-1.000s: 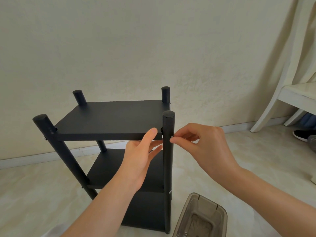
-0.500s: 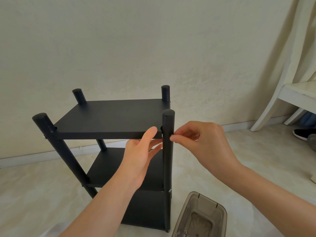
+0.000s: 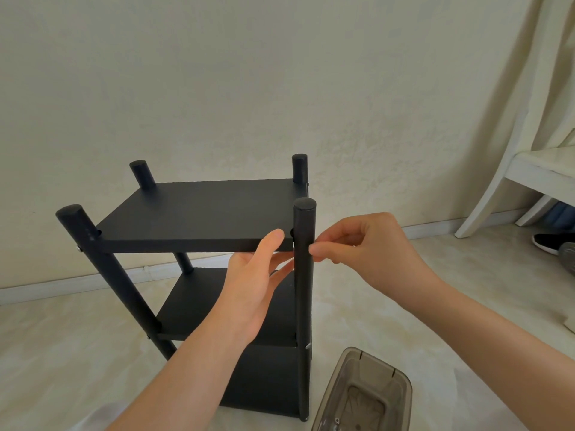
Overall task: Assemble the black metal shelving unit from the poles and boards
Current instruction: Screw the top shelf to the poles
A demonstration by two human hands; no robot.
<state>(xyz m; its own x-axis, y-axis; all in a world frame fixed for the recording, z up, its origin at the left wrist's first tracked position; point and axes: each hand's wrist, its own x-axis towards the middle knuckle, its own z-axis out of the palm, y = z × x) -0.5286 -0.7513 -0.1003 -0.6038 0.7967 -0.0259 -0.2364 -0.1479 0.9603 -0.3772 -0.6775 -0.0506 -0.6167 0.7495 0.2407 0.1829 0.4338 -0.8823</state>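
Note:
The black shelving unit stands upright on the floor with three boards between its poles. My left hand [image 3: 249, 290] reaches under the top board [image 3: 199, 213] near its front right corner, fingers straight beneath it and thumb against its front edge. My right hand [image 3: 367, 253] pinches thumb and forefinger together against the right side of the front right pole [image 3: 303, 306], level with the top board. What they pinch is hidden; it looks like a small screw. The middle board [image 3: 199, 306] and bottom board [image 3: 264, 377] sit below.
A smoky clear plastic container [image 3: 364, 396] lies on the floor just right of the unit's foot. A white chair [image 3: 497, 181] stands at the right, with a black shoe [image 3: 550, 242] under it. The wall is close behind the unit.
Almost nothing has moved. Both hands stay at the front right corner of the top board, and the right fingertips have shifted only slightly against the pole.

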